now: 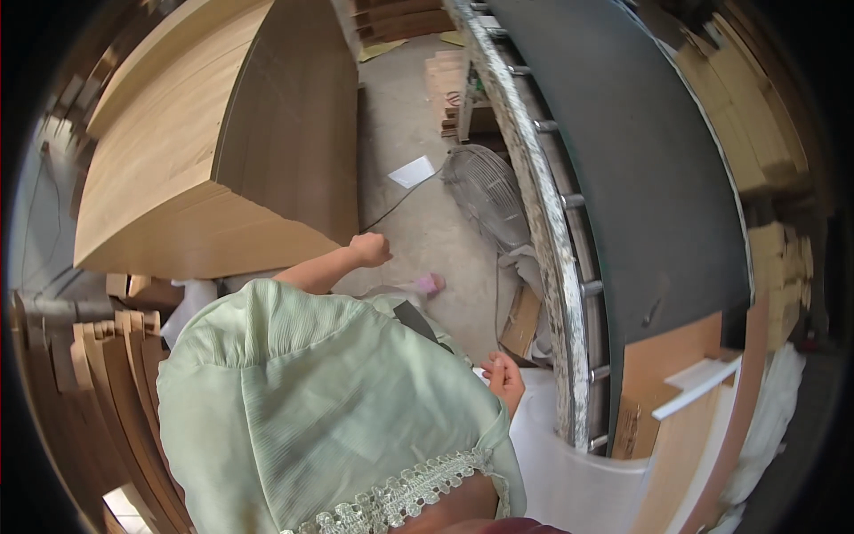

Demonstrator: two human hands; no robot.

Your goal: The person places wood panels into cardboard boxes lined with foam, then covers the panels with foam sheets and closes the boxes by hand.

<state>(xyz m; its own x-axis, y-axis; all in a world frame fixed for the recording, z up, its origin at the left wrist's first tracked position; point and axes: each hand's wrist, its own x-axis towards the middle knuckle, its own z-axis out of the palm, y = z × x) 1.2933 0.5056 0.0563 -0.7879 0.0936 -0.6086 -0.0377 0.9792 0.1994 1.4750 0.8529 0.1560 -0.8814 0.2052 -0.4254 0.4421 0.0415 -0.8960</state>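
My left hand [370,250] is curled into a loose fist beside the lower corner of a large wooden cabinet [285,133]; nothing shows in it. Lower and to the right, my right hand [505,381] has its fingers drawn together next to a roll of white sheeting [543,445]. A small white bit shows at its fingertips, too little to name. My pale green sleeve and top [356,383] hide much of what lies below.
A conveyor with a dark belt [623,160] and worn metal side rail runs along the right. A fan [485,191] and a white sheet [412,172] lie on the concrete floor. Brown boards [120,392] stand at the left; stacked cartons [743,116] are at far right.
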